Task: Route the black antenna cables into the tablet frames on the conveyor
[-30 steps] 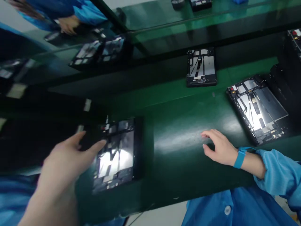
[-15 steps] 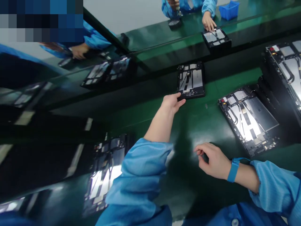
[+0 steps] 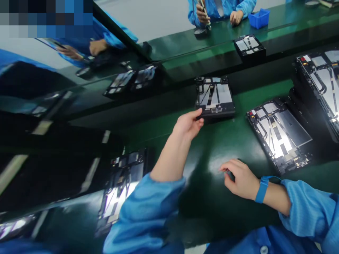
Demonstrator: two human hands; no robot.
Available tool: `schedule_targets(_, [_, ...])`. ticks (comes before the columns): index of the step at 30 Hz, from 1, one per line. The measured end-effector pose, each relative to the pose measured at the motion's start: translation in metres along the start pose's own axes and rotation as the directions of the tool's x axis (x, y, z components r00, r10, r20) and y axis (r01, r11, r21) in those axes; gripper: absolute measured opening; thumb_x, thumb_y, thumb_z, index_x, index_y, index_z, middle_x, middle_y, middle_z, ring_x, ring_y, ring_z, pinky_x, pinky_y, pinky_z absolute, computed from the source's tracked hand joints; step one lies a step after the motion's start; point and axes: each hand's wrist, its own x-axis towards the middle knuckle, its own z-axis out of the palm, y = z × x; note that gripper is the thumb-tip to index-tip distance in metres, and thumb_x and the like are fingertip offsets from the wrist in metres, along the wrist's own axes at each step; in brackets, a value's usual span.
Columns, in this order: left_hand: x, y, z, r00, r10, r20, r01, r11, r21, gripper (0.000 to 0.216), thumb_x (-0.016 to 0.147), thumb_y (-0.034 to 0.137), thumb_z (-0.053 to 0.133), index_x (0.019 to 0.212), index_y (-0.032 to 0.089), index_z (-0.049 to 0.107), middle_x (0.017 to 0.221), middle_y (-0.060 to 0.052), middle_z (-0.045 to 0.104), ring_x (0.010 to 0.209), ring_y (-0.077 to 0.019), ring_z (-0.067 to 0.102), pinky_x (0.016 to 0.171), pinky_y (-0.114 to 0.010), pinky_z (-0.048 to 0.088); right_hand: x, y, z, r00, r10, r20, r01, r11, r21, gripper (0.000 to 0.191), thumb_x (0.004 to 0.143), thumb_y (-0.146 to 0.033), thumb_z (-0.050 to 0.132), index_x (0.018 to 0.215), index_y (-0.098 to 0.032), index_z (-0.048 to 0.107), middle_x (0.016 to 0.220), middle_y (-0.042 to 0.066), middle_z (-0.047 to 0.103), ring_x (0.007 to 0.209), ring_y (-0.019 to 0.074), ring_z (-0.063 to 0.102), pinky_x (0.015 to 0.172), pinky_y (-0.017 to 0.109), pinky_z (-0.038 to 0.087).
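The tablet (image 3: 215, 96), back open and its boards showing, lies on the green belt (image 3: 225, 141) at the far end of the reach. The left hand (image 3: 188, 124) is closed on its near-left corner, thumb on top and fingers under the edge. That corner looks slightly raised, but the tablet seems not yet clear of the belt: gripped, by my reading, with the lift or pull toward the body still undone.

The right hand (image 3: 239, 178), with a blue wristband (image 3: 262, 189), rests nearer the body, fingers loosely curled and empty as far as shows.

Right of the grip lies a second open tablet (image 3: 280, 132), with a third (image 3: 320, 79) beyond it. Another (image 3: 120, 187) sits beside the left sleeve. Nothing lies between grip and body.

Past the grip, across a rail, a co-worker's hands (image 3: 235, 17) work near a tablet (image 3: 249, 46) and a blue bin (image 3: 259, 17).
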Motion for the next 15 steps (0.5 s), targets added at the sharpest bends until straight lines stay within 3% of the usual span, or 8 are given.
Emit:
schedule_targets(3, [-0.049,-0.019,-0.056,1.0,0.015,0.011,-0.015,1.0,0.007,0.024,0.086,0.002,0.066,0.071,0.015,0.052,0.057,0.004,0.052,0.038,-0.0046,0.046,0.034,-0.013,0.035,-0.005,-0.006,-0.007,0.985,-0.168,-0.038,0.165,0.984,-0.061,0.033,0.086,-0.006,0.053,0.111,-0.023,0.067,0.102,0.008,0.074,0.096,0.022,0.069,0.087,0.037,0.06])
schedule_targets(6, [-0.104,-0.061,-0.12,0.992,-0.013,0.129,0.004,0.997,0.074,0.035,0.067,0.013,0.088,0.083,0.016,0.058,0.062,0.006,0.057,0.039,-0.0037,0.047,0.037,-0.013,0.038,-0.007,-0.02,-0.024,0.944,-0.305,-0.126,0.278,0.941,-0.195,0.033,0.088,-0.01,0.054,0.11,-0.028,0.069,0.105,0.007,0.074,0.097,0.0235,0.069,0.089,0.043,0.059])
schedule_targets(8, [-0.141,-0.094,-0.155,0.969,-0.127,0.211,0.09,0.98,0.175,0.046,0.064,0.028,0.095,0.092,0.018,0.059,0.059,0.008,0.054,0.039,-0.0047,0.045,0.037,-0.014,0.036,-0.002,-0.026,-0.038,0.934,-0.279,-0.225,0.214,0.938,-0.274,0.029,0.088,-0.014,0.057,0.108,-0.03,0.07,0.108,0.007,0.073,0.103,0.0267,0.069,0.096,0.049,0.057])
schedule_targets(11, [-0.187,-0.132,-0.183,0.923,-0.252,0.291,0.137,0.921,0.366,0.048,0.07,0.043,0.09,0.098,0.021,0.058,0.063,0.006,0.059,0.045,-0.0097,0.052,0.042,-0.019,0.039,0.014,-0.024,-0.052,0.948,-0.138,-0.286,0.036,0.942,-0.333,0.029,0.09,-0.021,0.06,0.117,-0.025,0.068,0.121,0.012,0.07,0.119,0.0326,0.064,0.107,0.057,0.05])
schedule_targets(13, [-0.204,-0.141,-0.192,0.9,-0.283,0.332,0.062,0.837,0.544,0.041,0.072,0.043,0.086,0.097,0.022,0.062,0.07,0.002,0.066,0.056,-0.0144,0.061,0.051,-0.024,0.047,0.026,-0.017,-0.054,0.963,-0.061,-0.264,-0.042,0.929,-0.369,0.036,0.091,-0.027,0.059,0.126,-0.022,0.065,0.128,0.015,0.069,0.125,0.0346,0.061,0.111,0.059,0.048])
schedule_targets(15, [-0.21,-0.138,-0.198,0.899,-0.255,0.357,-0.086,0.696,0.713,0.033,0.074,0.042,0.083,0.096,0.022,0.07,0.076,0.0,0.07,0.066,-0.0174,0.064,0.059,-0.026,0.048,0.034,-0.008,-0.052,0.974,-0.01,-0.224,-0.084,0.91,-0.407,0.041,0.092,-0.032,0.058,0.131,-0.021,0.064,0.132,0.015,0.069,0.127,0.0347,0.06,0.112,0.058,0.047])
